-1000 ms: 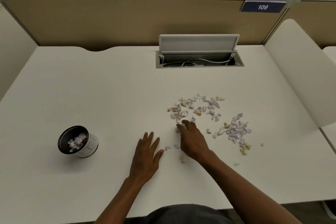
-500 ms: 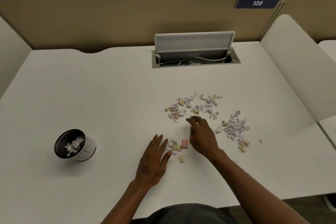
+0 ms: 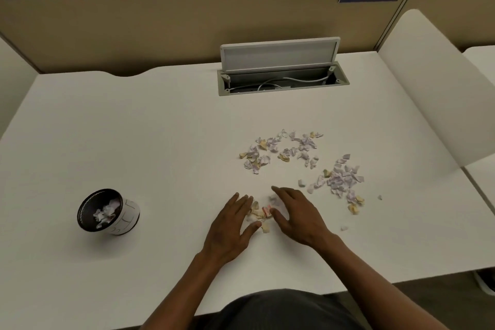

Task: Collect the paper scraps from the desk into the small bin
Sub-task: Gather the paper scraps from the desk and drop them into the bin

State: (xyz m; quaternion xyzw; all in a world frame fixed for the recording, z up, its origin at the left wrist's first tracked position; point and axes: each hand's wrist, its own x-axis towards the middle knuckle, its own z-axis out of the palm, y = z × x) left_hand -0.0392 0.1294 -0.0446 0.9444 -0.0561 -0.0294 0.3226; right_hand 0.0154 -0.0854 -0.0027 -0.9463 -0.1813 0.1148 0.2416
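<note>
Lilac and yellow paper scraps [image 3: 281,150] lie scattered on the white desk [image 3: 134,128], with a second cluster of scraps [image 3: 342,182] to the right. A small heap of scraps [image 3: 260,213] sits between my two hands. My left hand [image 3: 230,225] lies flat, fingers spread, just left of the heap. My right hand [image 3: 297,211] is flat and open on its right side, touching it. The small bin [image 3: 128,215], black inside with a white wall, stands at the left, tilted toward me, with some scraps in it.
An open cable box [image 3: 281,80] with a raised lid is set into the desk at the back. A beige partition [image 3: 160,27] carries a sign reading 109. A white side divider [image 3: 428,83] rises on the right. Stray scraps [image 3: 379,197] lie far right.
My right hand has drawn back toward me, dragging some scraps into a small heap. My left hand has shifted right to meet it. The heap now sits closed in between both hands.
</note>
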